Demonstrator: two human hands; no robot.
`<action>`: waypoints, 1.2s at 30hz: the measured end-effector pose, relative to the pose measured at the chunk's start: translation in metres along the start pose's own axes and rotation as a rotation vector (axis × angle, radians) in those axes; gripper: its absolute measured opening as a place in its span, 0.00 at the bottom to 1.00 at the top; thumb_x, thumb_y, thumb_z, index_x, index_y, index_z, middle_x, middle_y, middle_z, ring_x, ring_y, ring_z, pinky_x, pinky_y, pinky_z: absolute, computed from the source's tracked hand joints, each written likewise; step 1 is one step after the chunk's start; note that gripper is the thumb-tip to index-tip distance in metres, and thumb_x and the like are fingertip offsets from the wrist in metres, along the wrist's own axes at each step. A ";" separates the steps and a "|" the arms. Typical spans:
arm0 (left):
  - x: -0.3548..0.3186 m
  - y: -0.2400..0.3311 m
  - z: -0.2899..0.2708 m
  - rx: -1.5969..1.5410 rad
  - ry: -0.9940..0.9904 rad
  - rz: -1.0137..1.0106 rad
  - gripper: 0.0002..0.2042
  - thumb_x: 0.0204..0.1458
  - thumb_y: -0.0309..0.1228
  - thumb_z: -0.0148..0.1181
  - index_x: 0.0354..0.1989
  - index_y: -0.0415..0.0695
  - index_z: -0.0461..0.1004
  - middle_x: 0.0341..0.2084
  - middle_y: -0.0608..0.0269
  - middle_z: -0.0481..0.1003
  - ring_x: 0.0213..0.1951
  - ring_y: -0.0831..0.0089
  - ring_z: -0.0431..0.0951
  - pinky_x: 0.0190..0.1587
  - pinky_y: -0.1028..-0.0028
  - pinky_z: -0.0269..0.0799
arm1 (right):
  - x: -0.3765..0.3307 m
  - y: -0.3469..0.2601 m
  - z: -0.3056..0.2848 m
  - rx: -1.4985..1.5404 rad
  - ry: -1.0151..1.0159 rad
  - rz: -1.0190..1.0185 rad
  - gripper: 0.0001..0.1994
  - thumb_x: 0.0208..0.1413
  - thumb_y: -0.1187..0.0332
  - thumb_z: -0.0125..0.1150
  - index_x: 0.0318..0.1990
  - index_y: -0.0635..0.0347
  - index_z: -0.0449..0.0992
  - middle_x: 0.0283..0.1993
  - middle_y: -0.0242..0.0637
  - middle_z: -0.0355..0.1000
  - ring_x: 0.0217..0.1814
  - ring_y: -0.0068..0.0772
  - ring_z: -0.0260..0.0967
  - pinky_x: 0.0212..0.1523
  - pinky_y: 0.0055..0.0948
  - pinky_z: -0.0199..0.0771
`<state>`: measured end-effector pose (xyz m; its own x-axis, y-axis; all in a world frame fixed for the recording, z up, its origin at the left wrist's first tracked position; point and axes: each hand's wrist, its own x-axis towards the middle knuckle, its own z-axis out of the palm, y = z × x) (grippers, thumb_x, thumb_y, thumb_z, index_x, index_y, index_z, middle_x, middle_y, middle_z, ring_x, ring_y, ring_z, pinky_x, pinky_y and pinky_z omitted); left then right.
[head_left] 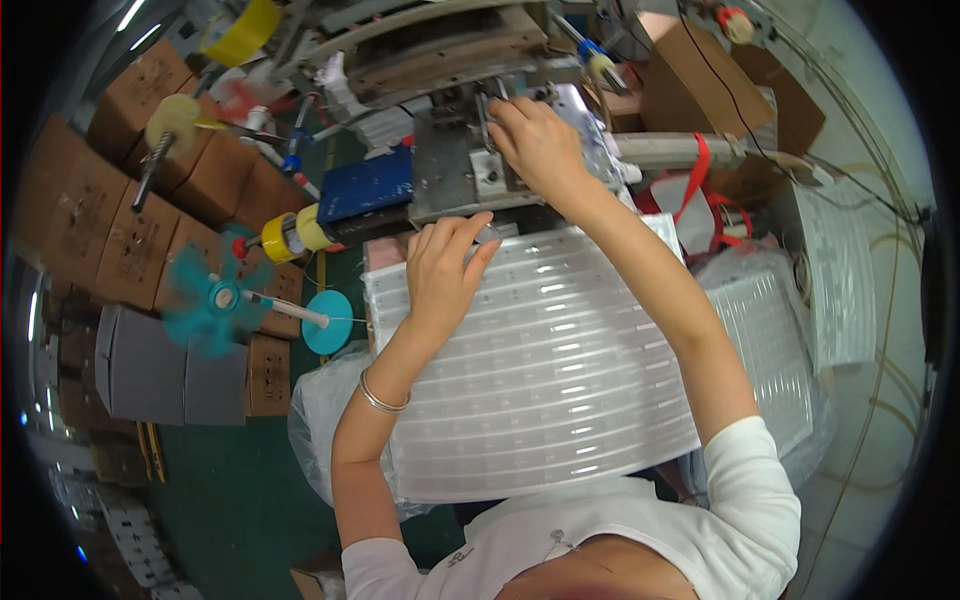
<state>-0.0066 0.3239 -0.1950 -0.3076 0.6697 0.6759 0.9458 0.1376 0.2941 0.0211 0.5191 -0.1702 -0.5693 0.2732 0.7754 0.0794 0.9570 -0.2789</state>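
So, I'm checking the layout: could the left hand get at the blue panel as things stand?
Probably yes: the left hand is close to the blue panel, with nothing visible blocking the way, though that hand seems to pinch a small clear piece.

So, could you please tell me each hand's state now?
Left hand: closed, holding a small clear piece.
Right hand: fingers curled at the metal fixture; grip cannot be told.
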 end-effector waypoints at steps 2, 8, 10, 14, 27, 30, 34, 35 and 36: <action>0.000 0.012 0.014 -0.060 -0.055 -0.007 0.15 0.44 0.31 0.63 0.42 0.45 0.75 0.31 0.63 0.74 0.36 0.65 0.72 0.39 0.67 0.62 | -0.003 0.005 0.000 0.087 -0.004 0.030 0.15 0.51 0.62 0.59 0.46 0.56 0.72 0.41 0.39 0.72 0.44 0.44 0.69 0.42 0.39 0.71; 0.013 0.088 0.086 -0.198 -0.136 0.138 0.11 0.40 0.30 0.64 0.34 0.47 0.76 0.28 0.63 0.74 0.32 0.64 0.73 0.37 0.65 0.62 | -0.046 0.034 -0.074 0.246 -0.060 0.079 0.22 0.54 0.63 0.59 0.53 0.63 0.67 0.51 0.45 0.69 0.53 0.41 0.67 0.54 0.33 0.65; 0.024 0.105 0.125 -0.032 -0.247 0.235 0.10 0.41 0.30 0.62 0.35 0.49 0.76 0.26 0.63 0.75 0.30 0.65 0.73 0.37 0.66 0.62 | -0.056 0.037 -0.106 0.278 -0.078 0.223 0.19 0.54 0.66 0.59 0.51 0.63 0.69 0.49 0.43 0.70 0.50 0.37 0.69 0.51 0.30 0.66; 0.023 0.121 0.186 0.246 -0.502 0.352 0.10 0.45 0.35 0.58 0.37 0.52 0.76 0.28 0.67 0.75 0.34 0.68 0.73 0.39 0.62 0.62 | -0.072 0.030 -0.134 0.379 -0.081 0.329 0.12 0.56 0.70 0.56 0.46 0.65 0.72 0.44 0.39 0.73 0.44 0.28 0.71 0.46 0.26 0.69; -0.085 0.062 0.000 -0.212 -0.484 0.060 0.15 0.46 0.36 0.61 0.44 0.50 0.74 0.33 0.64 0.73 0.42 0.66 0.71 0.48 0.63 0.58 | -0.100 -0.070 -0.029 0.411 -0.359 -0.004 0.11 0.49 0.75 0.59 0.42 0.58 0.74 0.36 0.37 0.71 0.34 0.35 0.72 0.33 0.30 0.73; -0.112 0.053 -0.061 -0.190 -0.499 -0.097 0.12 0.46 0.33 0.61 0.41 0.48 0.75 0.32 0.64 0.75 0.38 0.65 0.73 0.45 0.66 0.62 | -0.108 -0.110 0.004 0.443 -0.473 -0.195 0.12 0.46 0.73 0.61 0.41 0.54 0.75 0.36 0.36 0.70 0.36 0.39 0.72 0.33 0.34 0.73; -0.119 0.036 -0.132 -0.200 -0.178 -0.415 0.09 0.47 0.25 0.60 0.38 0.42 0.76 0.29 0.60 0.77 0.30 0.67 0.77 0.35 0.71 0.71 | -0.129 -0.158 0.045 0.398 -0.557 -0.347 0.11 0.43 0.71 0.62 0.37 0.52 0.75 0.33 0.35 0.69 0.38 0.38 0.70 0.35 0.35 0.71; -0.114 0.037 -0.146 -0.200 -0.057 -0.509 0.08 0.48 0.23 0.59 0.38 0.41 0.76 0.28 0.60 0.77 0.29 0.70 0.77 0.33 0.74 0.71 | -0.134 -0.165 0.052 0.324 -0.574 -0.419 0.10 0.43 0.70 0.63 0.35 0.51 0.74 0.33 0.35 0.68 0.39 0.38 0.70 0.36 0.35 0.70; -0.111 0.032 -0.153 -0.248 0.085 -0.554 0.08 0.49 0.23 0.58 0.39 0.39 0.76 0.28 0.60 0.77 0.30 0.72 0.76 0.34 0.76 0.71 | -0.140 -0.170 0.064 0.317 -0.570 -0.410 0.10 0.43 0.70 0.63 0.35 0.51 0.74 0.33 0.35 0.68 0.39 0.38 0.70 0.36 0.35 0.70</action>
<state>0.0423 0.1423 -0.1571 -0.7639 0.4846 0.4261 0.5934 0.2683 0.7588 0.0356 0.3123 -0.2679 -0.8429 -0.2721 0.4641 -0.4186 0.8736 -0.2481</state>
